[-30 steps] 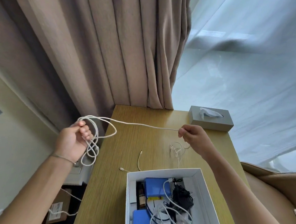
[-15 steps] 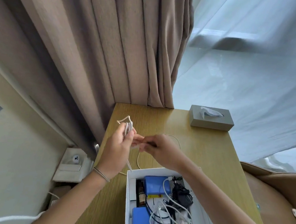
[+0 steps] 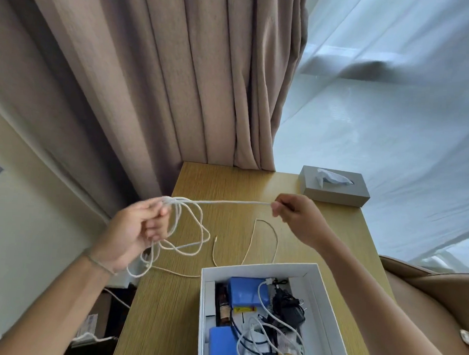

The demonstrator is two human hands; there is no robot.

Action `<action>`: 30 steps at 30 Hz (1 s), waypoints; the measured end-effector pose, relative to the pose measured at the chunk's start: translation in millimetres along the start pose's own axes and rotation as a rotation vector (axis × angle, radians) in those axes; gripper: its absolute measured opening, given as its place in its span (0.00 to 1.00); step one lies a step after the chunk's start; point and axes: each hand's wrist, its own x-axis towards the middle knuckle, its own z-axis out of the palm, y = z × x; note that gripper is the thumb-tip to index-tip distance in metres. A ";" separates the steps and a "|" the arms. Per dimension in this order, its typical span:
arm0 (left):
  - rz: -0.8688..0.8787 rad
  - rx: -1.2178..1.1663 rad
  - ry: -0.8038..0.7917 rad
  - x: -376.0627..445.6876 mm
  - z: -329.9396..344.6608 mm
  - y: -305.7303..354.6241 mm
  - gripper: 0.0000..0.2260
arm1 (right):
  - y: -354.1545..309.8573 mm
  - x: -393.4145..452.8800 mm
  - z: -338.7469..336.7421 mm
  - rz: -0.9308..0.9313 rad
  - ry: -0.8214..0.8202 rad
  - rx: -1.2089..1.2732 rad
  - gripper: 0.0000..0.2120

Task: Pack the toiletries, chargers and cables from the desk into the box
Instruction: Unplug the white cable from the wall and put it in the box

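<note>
Bare, sleeveless forearms; thin bracelet (image 3: pixel 100 264) around the left wrist.

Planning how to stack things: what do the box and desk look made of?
Box: looks like white matte cardboard, with thin, straight folded walls. Desk: light wood or wood-look laminate, fine straight grain, slight sheen; which one can't be told.

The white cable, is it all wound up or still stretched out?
Partly wound. Loops of the white cable hang from the left hand; one stretch runs taut to the right hand.
</note>
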 end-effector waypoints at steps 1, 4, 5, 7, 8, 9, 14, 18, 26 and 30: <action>-0.006 -0.132 0.007 -0.9 -7.2 4.0 0.14 | 6.5 0.9 -4.6 0.014 0.027 0.005 0.15; -0.019 -0.307 0.085 -2.5 -15.1 10.0 0.15 | 16.0 2.3 -6.6 0.032 0.073 -0.012 0.15; -0.013 -0.302 0.119 -1.7 -12.3 9.7 0.15 | 15.0 2.4 -3.5 0.037 0.077 -0.037 0.15; 0.025 -0.251 0.173 -0.4 -0.8 6.9 0.15 | 5.9 0.2 8.2 0.026 0.038 -0.132 0.14; 0.049 -0.214 0.186 -0.7 7.3 4.9 0.16 | -1.4 -3.0 16.3 0.004 -0.017 -0.198 0.14; 0.079 -0.171 0.190 -1.6 16.3 2.9 0.16 | -8.8 -7.2 25.2 -0.026 -0.087 -0.263 0.12; 0.185 -0.019 0.100 -6.0 67.3 -11.1 0.14 | -39.2 -32.0 67.3 -0.182 -0.383 -0.418 0.11; 0.188 0.295 0.043 -6.2 92.6 -30.4 0.15 | -50.8 -44.8 73.3 -0.240 -0.476 -0.353 0.10; 0.073 0.643 -0.101 -11.2 99.7 -60.9 0.14 | -45.4 -54.3 43.2 -0.171 -0.300 -0.223 0.05; -0.129 0.387 -0.124 -8.2 107.4 -77.1 0.12 | -25.4 -62.0 44.4 -0.129 -0.129 -0.201 0.06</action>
